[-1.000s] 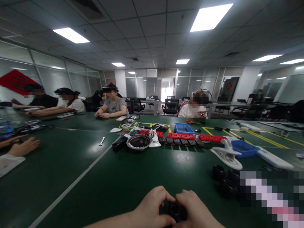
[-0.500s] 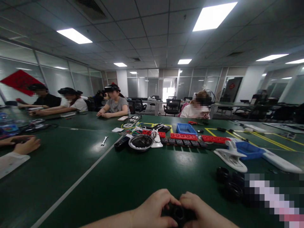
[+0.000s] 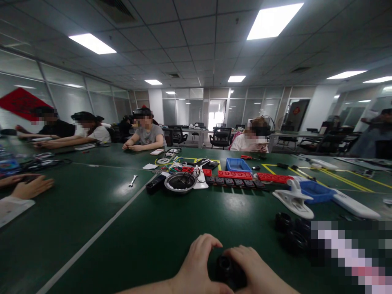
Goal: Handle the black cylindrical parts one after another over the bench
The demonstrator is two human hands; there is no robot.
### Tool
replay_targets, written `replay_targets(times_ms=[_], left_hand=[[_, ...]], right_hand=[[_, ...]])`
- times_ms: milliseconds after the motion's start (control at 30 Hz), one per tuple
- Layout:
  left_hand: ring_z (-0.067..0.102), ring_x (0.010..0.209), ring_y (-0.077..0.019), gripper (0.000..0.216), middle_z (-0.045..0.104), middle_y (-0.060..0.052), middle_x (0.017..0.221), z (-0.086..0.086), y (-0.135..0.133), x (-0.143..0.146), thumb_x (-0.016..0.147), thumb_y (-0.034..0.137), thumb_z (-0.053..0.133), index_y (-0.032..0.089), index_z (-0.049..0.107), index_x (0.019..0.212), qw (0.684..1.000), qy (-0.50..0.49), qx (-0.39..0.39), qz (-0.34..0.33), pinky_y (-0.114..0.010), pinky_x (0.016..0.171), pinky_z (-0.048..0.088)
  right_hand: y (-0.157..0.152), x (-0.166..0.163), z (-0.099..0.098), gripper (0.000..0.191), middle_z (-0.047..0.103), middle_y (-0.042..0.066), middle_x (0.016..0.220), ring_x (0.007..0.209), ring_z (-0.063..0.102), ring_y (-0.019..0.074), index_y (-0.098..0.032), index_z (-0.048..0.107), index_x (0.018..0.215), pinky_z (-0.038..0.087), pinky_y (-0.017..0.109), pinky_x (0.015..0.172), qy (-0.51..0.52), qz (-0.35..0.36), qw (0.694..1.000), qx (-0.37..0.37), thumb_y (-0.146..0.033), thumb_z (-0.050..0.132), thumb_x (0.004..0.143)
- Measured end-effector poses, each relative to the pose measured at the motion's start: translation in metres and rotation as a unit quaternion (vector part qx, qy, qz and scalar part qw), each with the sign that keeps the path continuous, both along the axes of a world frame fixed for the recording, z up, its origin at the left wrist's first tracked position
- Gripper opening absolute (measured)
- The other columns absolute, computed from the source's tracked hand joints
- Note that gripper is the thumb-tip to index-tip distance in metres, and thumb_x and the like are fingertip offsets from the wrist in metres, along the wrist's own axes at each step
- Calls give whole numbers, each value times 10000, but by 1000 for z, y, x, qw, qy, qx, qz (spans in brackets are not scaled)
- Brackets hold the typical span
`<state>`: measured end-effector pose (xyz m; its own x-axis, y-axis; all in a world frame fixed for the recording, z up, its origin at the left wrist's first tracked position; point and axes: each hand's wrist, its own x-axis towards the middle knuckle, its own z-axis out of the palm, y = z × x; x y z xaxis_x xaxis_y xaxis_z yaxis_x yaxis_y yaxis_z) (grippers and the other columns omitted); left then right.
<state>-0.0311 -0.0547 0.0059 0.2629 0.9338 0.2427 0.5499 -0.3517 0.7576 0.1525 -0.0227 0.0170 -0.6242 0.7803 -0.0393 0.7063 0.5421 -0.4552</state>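
A black round part with an opening in its top (image 3: 226, 264) is near the bottom centre. My right hand (image 3: 255, 267) has its fingers wrapped over the far and right side of it. My left hand (image 3: 196, 265) curves around the left side with index finger and thumb spread, and a gap shows between the fingers and the part. Whether the left thumb touches it low down, I cannot tell. Several similar black ring-shaped parts (image 3: 296, 241) stand on the green table (image 3: 147, 237) to the right of my hands.
Beyond my hands are a round metal dish (image 3: 180, 188), red socket strips (image 3: 235, 175), a blue tray (image 3: 239, 165), a white clamp stand (image 3: 294, 202) and a wrench (image 3: 132, 181). A co-worker's hands (image 3: 33, 185) are at the left edge. A blurred patch covers the lower right.
My left index finger has lifted away from the black part, and the left hand has opened wider. Both hands and the part appear slightly higher in view. The camera view has shifted a little.
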Motion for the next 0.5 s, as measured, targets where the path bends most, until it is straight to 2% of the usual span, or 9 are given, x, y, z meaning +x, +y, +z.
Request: replay_targets(times_ms=[67, 133, 233, 333, 433, 500], left_hand=[[482, 885, -226, 677, 505, -26, 956, 1, -1, -1, 402, 394, 863, 190, 513, 944, 1000, 0, 13, 24, -325, 783, 399], [499, 852, -215, 594, 529, -10, 903, 1, -1, -1, 437, 383, 857, 187, 544, 903, 1000, 16, 4, 24, -310, 760, 401], [516, 794, -186, 452, 562, 14, 838, 2, 2, -1, 515, 318, 839, 194, 594, 874, 999, 44, -16, -17, -277, 723, 397], [516, 761, -171, 435, 571, 12, 821, 3, 4, -3, 529, 278, 838, 191, 617, 894, 997, 57, -20, -52, -251, 682, 394], [515, 759, -167, 430, 578, 13, 820, 5, 5, -7, 564, 256, 821, 208, 621, 941, 994, 61, -20, -86, -236, 664, 389], [514, 759, -161, 421, 578, 21, 820, 6, 5, -9, 594, 252, 804, 233, 616, 970, 992, 63, -18, -107, -231, 669, 386]], right_hand=[[3, 6, 3, 726, 586, 78, 1031, 911, 521, 274, -193, 560, 1103, 389, 337, 770, 55, 10, 997, -57, -414, 811, 458], [5, 8, 6, 788, 564, 78, 1059, 934, 511, 269, -193, 532, 1158, 391, 327, 778, 77, 17, 993, -83, -417, 813, 457], [5, 3, 10, 558, 578, 41, 943, 882, 510, 241, -196, 625, 995, 374, 314, 761, 40, 43, 996, -66, -363, 810, 496], [4, 0, 13, 313, 576, 14, 862, 836, 512, 204, -193, 653, 862, 362, 279, 729, 19, 63, 996, -68, -239, 770, 575], [4, 2, 14, 247, 572, -1, 849, 813, 517, 176, -185, 646, 848, 359, 248, 710, 29, 70, 993, -88, -172, 723, 613], [4, 3, 12, 217, 568, -8, 815, 774, 517, 167, -176, 642, 803, 354, 236, 669, 21, 47, 995, -90, -174, 720, 601]])
